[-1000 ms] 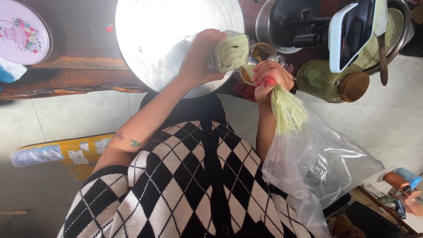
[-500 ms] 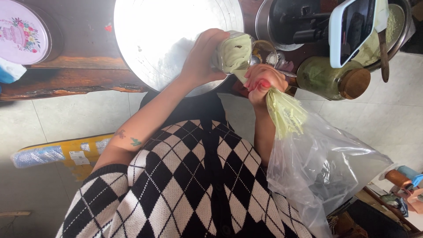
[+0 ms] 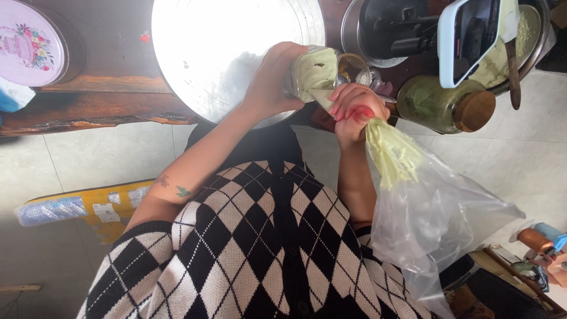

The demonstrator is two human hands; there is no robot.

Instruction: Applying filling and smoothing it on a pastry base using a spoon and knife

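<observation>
Plainly seen from above, upside down to the wearer: 2 bare hands at work over the edge of a dark wooden table (image 3: 88,109). Left hand (image 3: 273,80) wrapped around a small clear glass cup (image 3: 313,74), fingers closed on its side, cup filled with pale green cream. Right hand (image 3: 353,111), nails painted red, clenched tight around the twisted neck of a clear plastic piping bag (image 3: 437,218); narrow cream-filled tip of the bag poking into the cup, touching the cream there. Loose, empty rest of the bag streaked pale yellow-green just past the fist, hanging wide and crumpled toward the person's lap.

Just beside the left hand, a large round metal tray (image 3: 224,47), bright with glare. Near the right hand, a green-filled glass jar (image 3: 440,106) with a wooden lid, lying close to the table's edge. Beyond it, a phone (image 3: 469,38) in a pale case propped up, and a metal bowl (image 3: 534,44) with green powder and a dark-handled tool resting in it. Far off on the table, a round floral tin lid (image 3: 29,41). Below, a black and white argyle sweater (image 3: 260,248), pale tiled floor, and a yellow wrapped bundle (image 3: 88,207) lying on it.
</observation>
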